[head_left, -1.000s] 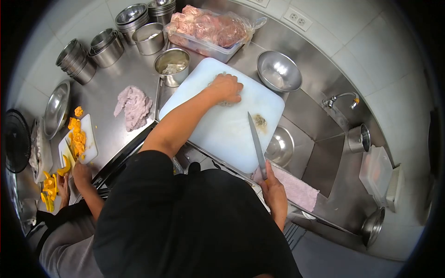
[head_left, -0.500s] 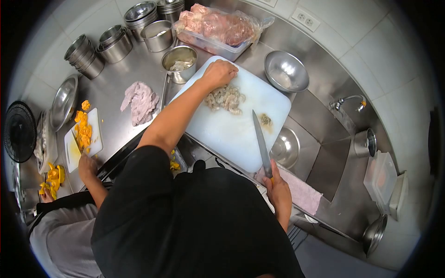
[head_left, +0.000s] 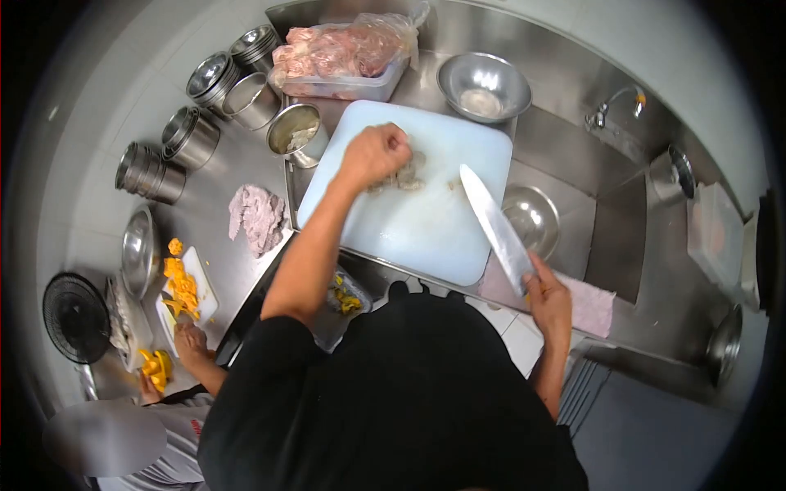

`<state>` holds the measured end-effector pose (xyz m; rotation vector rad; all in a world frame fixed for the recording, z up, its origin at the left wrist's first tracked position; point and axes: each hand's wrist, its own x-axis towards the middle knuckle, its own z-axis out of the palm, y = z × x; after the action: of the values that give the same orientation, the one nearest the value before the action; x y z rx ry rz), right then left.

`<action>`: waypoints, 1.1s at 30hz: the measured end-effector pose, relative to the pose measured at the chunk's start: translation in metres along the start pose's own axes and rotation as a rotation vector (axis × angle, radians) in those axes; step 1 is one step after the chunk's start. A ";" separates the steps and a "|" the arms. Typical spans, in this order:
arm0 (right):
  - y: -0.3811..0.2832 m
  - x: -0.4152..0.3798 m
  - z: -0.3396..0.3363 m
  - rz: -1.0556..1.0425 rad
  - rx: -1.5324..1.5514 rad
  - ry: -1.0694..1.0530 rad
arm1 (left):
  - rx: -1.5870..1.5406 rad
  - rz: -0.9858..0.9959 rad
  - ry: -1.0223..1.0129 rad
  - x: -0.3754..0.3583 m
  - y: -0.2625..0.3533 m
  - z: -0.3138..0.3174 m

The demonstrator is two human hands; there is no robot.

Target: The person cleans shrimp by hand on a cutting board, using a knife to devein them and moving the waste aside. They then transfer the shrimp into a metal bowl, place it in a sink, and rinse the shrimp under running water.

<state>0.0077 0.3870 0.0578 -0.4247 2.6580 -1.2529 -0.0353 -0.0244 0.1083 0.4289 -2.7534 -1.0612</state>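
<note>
My right hand [head_left: 547, 299] grips the handle of a large kitchen knife [head_left: 495, 225]. Its broad blade points up and left over the right edge of the white cutting board [head_left: 368, 233]. Over the board's upper left part, my left hand [head_left: 377, 155] is closed with the fingers curled in; whatever they hold is hidden. Greyish, translucent pieces that look like peeled shrimp [head_left: 408, 176] lie on the board beside and partly behind that hand. Close to the board's left edge stands a steel pot [head_left: 288, 119] with pale pieces inside.
Bagged raw meat [head_left: 336, 53] fills a plastic tub behind the board. A steel bowl [head_left: 483, 90] stands at the back; another bowl [head_left: 532, 217] is in the sink [head_left: 573, 245]. At left, a co-worker's hand [head_left: 192, 340] cuts orange-yellow pieces [head_left: 182, 286] near a crumpled cloth [head_left: 258, 217].
The view has shifted. My right hand has turned the knife so its flat side shows more. My left hand has curled further and now covers part of the shrimp pile.
</note>
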 end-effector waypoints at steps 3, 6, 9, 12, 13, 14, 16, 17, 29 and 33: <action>-0.013 0.017 -0.003 -0.119 -0.012 0.024 | 0.257 0.203 0.028 -0.041 0.003 0.055; -0.022 0.025 -0.004 -0.096 -0.133 -0.026 | 0.290 0.137 -0.021 -0.066 -0.002 0.081; -0.034 0.032 -0.005 -0.053 -0.200 -0.094 | 0.122 0.019 0.018 -0.068 -0.015 0.070; -0.036 0.039 -0.003 -0.038 -0.213 -0.147 | 0.020 -0.146 -0.002 -0.069 -0.005 0.061; -0.037 0.041 -0.002 -0.035 -0.215 -0.162 | 0.032 -0.118 0.007 -0.066 -0.004 0.063; -0.040 0.043 -0.002 -0.024 -0.217 -0.181 | 0.042 -0.090 0.015 -0.065 -0.003 0.065; -0.047 0.048 -0.002 -0.005 -0.226 -0.212 | 0.060 -0.064 -0.005 -0.061 -0.001 0.072; -0.046 0.049 0.000 -0.019 -0.228 -0.199 | 0.066 -0.049 -0.015 -0.060 -0.001 0.076; -0.034 0.032 0.007 -0.113 -0.321 -0.205 | 0.195 -0.106 0.077 -0.064 0.006 0.089; -0.031 0.015 0.003 -0.161 -0.332 -0.177 | 0.165 -0.159 0.083 -0.064 0.000 0.094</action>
<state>0.0003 0.3607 0.0792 -0.7720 2.7211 -0.7634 0.0019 0.0555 0.0363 0.7089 -2.7801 -0.8293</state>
